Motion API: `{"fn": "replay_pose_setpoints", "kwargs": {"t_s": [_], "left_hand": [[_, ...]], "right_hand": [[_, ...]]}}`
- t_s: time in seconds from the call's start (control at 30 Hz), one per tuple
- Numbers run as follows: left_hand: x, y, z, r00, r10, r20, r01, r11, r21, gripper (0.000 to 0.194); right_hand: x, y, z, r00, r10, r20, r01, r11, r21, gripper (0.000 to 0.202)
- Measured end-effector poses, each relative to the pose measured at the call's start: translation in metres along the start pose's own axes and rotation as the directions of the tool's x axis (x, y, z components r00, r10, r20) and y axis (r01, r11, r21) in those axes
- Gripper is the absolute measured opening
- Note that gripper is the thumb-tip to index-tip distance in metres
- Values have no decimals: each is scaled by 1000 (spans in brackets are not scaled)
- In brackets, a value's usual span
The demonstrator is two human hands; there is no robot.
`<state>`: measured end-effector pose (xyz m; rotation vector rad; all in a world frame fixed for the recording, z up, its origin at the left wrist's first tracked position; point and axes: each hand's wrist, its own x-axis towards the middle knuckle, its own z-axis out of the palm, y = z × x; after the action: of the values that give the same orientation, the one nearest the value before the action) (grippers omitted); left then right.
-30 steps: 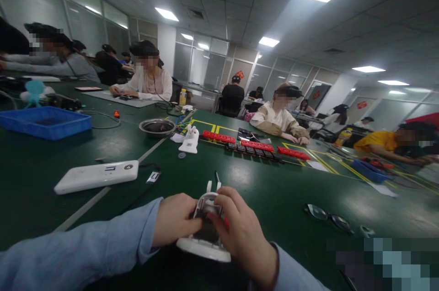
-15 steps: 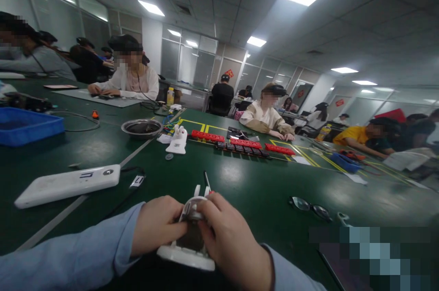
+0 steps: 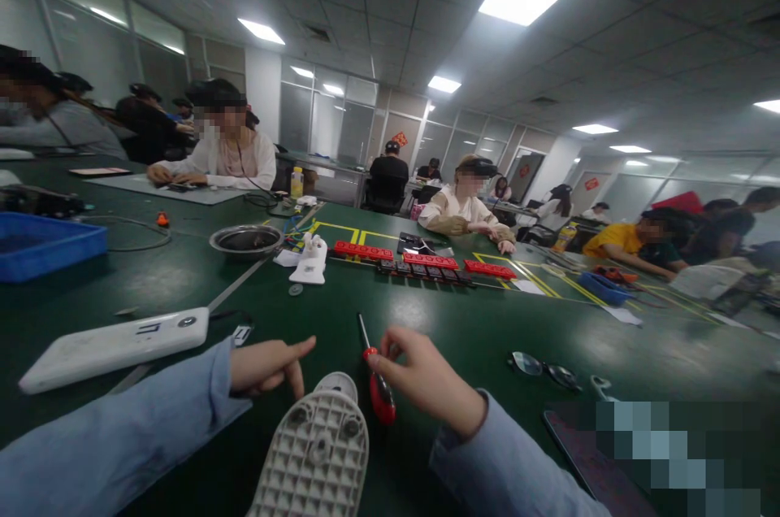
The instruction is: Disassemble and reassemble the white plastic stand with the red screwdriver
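Note:
A white plastic piece with a rounded end rests at the table's near edge, its ribbed, waffle-like underside facing me. My left hand is just beyond it on the left, index finger stretched out, holding nothing. To the right of the piece, a screwdriver with a red and black handle points its shaft away from me. Thumb and fingertips of my right hand pinch it near the top of the handle. Whether the screwdriver is lifted off the table I cannot tell.
A white elongated device lies left, glasses right. Farther back are a metal bowl, a white plastic part, red trays and a blue bin. Co-workers sit around the table.
Both hands have let go of the white plastic piece, which now shows its ribbed underside. My left hand has opened and drawn left; my right hand has moved onto the screwdriver.

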<state>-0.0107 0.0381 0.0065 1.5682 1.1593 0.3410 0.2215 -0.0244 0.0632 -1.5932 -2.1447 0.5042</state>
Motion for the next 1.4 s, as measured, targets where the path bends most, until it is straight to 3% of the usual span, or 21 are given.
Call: {"fn": "replay_pose_setpoints", "kwargs": {"t_s": [0.07, 0.13, 0.2, 0.3, 0.47, 0.6, 0.73, 0.83, 0.87, 0.97, 1.0, 1.03, 1.13, 1.27, 1.4], "left_hand": [[4, 6, -13, 976, -180, 124, 207, 943, -262, 66], [7, 11, -17, 959, -228, 166, 281, 810, -515, 57], [9, 13, -13, 968, -232, 100, 232, 657, -717, 40], [9, 10, 0, 965, -260, -33, 99, 477, -873, 14], [10, 1, 9, 949, -249, -196, -100, 351, -931, 35], [8, 5, 4, 921, -277, -276, -205, 259, -944, 35], [-6, 27, -4, 922, -249, -295, -247, 208, -946, 27], [-26, 55, -7, 958, -125, -258, -232, 194, -953, 20], [-33, 64, -6, 968, -69, -240, -223, 192, -956, 19], [-51, 92, 4, 980, 75, -185, -198, 236, -951, 19], [-56, 99, 10, 978, 124, -168, -197, 283, -939, 20], [-61, 105, 16, 975, 163, -150, -196, 325, -925, 19], [-69, 114, 35, 973, 220, -65, -146, 377, -915, 14], [-70, 111, 45, 968, 240, 67, -12, 313, -950, 12], [-67, 106, 41, 978, 206, 40, -12, 245, -969, 20]], "right_hand": [[5, 9, 3, 991, 121, -53, -128, 977, -170, 23], [9, 19, 14, 974, 219, -56, -226, 935, -273, 28], [11, 25, 26, 964, 262, -32, -260, 919, -298, 31], [12, 28, 35, 962, 272, -5, -263, 922, -283, 26], [12, 24, 38, 974, 224, 43, -210, 954, -212, 31], [13, 23, 36, 991, 122, 48, -121, 992, -30, 27], [13, 21, 9, 995, 47, -86, -24, 967, 254, 32], [6, 11, -25, 975, 43, -217, 69, 874, 482, 43], [1, 7, -36, 965, 43, -259, 127, 787, 604, 44], [-15, -8, -62, 936, 89, -340, 305, 276, 911, 39], [-20, -12, -67, 933, 104, -344, 327, 153, 932, 35], [-25, -17, -70, 933, 108, -345, 334, 104, 937, 32], [-37, -29, -73, 934, 75, -350, 342, 107, 934, 23], [-44, -38, -67, 942, -4, -334, 331, 163, 930, 23], [-43, -39, -60, 932, -18, -362, 356, 226, 907, 26]]}}
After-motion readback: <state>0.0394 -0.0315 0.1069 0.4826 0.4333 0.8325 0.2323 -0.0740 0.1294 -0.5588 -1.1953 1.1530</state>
